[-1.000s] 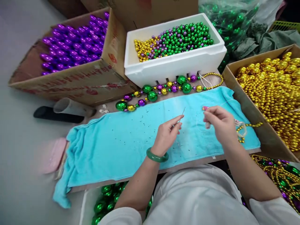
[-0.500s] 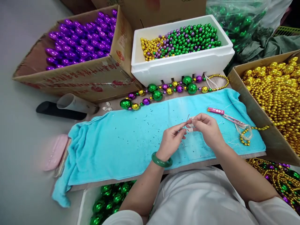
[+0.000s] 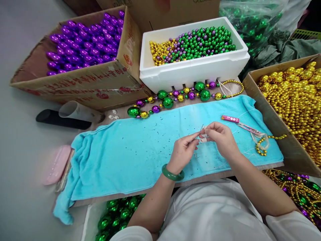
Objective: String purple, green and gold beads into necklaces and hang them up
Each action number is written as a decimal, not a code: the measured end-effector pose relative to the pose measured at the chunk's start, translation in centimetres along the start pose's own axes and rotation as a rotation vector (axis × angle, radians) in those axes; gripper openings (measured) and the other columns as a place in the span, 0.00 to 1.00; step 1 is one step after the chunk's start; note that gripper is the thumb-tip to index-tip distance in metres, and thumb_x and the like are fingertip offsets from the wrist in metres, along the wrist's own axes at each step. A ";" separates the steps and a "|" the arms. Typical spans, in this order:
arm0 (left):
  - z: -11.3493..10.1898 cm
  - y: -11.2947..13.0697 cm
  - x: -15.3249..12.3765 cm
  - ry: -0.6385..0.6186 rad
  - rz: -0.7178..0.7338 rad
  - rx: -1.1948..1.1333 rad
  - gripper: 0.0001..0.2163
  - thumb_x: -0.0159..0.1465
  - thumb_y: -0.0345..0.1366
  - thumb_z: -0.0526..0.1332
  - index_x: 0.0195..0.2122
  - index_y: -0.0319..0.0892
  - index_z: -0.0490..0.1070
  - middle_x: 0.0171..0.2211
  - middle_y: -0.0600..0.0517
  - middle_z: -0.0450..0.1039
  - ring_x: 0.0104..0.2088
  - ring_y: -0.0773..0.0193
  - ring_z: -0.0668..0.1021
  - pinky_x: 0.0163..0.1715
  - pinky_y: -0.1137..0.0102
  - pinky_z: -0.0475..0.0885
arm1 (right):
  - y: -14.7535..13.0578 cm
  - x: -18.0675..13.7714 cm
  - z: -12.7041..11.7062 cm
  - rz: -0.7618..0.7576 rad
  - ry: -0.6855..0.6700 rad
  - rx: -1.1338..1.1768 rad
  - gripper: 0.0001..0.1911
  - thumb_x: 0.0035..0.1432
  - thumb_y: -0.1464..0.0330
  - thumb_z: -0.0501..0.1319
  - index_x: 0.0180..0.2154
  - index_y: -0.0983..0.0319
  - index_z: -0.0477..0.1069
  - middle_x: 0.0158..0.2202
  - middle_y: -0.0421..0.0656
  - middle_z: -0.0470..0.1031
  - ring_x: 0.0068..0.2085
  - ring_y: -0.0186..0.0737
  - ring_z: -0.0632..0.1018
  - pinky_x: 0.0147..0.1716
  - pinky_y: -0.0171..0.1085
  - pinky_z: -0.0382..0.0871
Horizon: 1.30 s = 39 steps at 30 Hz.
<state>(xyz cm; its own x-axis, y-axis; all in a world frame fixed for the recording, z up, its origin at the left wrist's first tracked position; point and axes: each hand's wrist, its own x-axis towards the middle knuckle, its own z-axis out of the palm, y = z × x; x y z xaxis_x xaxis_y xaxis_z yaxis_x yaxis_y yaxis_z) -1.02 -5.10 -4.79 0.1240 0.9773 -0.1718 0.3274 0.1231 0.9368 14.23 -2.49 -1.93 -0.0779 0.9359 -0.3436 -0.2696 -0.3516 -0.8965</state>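
Observation:
Over the middle of a turquoise towel [image 3: 147, 144], my two hands meet almost fingertip to fingertip. My left hand [image 3: 184, 150], with a green bangle [image 3: 173, 173] at its wrist, pinches a thin needle [image 3: 201, 128] that points up and away. My right hand [image 3: 222, 137] is closed in a pinch on a fine white thread [image 3: 205, 128] at the needle's tip; the thread's exact path is too small to tell. White wrapping [image 3: 203, 140] shows around fingers between the hands. Right of them lie thread snips [image 3: 248, 128] and a pink-labelled piece [image 3: 230, 118].
A finished-looking bead string [image 3: 167, 102] lies behind the towel. Beyond stand a carton of purple beads [image 3: 92, 78] and a white foam box [image 3: 195, 68] of small beads. A carton of gold bead strands [image 3: 265, 103] borders the right. At left are a clear cup [image 3: 75, 110] and pink case [image 3: 57, 164].
The hands hold nearly the same pose; the needle's tip has shifted slightly and sits closer to the right fingertips. The whole view has moved very slightly.

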 end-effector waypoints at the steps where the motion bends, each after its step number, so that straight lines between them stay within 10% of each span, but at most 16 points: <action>1: 0.0 -0.1 0.0 0.005 0.020 0.018 0.16 0.62 0.37 0.59 0.50 0.43 0.74 0.35 0.50 0.79 0.26 0.71 0.77 0.25 0.77 0.72 | 0.1 0.0 0.0 0.001 0.001 -0.001 0.05 0.42 0.68 0.63 0.23 0.63 0.70 0.25 0.41 0.75 0.29 0.37 0.76 0.28 0.36 0.72; 22: 0.3 -0.4 -0.3 0.033 0.232 0.389 0.15 0.65 0.33 0.55 0.52 0.49 0.72 0.34 0.52 0.77 0.32 0.68 0.76 0.33 0.73 0.71 | 0.2 0.5 -0.6 -0.038 0.018 0.004 0.11 0.42 0.63 0.65 0.28 0.63 0.70 0.27 0.40 0.74 0.28 0.36 0.77 0.25 0.36 0.73; 30: 0.5 0.8 -0.7 -0.011 0.251 0.878 0.19 0.67 0.31 0.50 0.57 0.50 0.67 0.33 0.51 0.74 0.35 0.64 0.75 0.34 0.72 0.67 | 0.2 1.7 -1.0 -0.250 0.164 -0.326 0.03 0.45 0.71 0.57 0.24 0.62 0.68 0.25 0.38 0.72 0.25 0.30 0.68 0.24 0.32 0.62; 39: 0.5 1.6 1.4 -0.111 0.217 1.081 0.19 0.67 0.31 0.49 0.57 0.51 0.67 0.36 0.51 0.74 0.35 0.64 0.75 0.31 0.73 0.65 | -4.5 4.7 -10.3 -0.489 0.577 -0.403 0.07 0.56 0.63 0.55 0.35 0.60 0.67 0.33 0.42 0.74 0.24 0.31 0.68 0.24 0.33 0.62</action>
<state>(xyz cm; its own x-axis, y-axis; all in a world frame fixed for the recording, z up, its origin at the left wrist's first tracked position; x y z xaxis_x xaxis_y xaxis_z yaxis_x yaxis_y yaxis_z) 0.17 -3.64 -3.72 0.3433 0.9324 -0.1131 0.9271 -0.3171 0.2000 25.00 3.23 -2.36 0.4885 0.8646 0.1174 0.2247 0.0054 -0.9744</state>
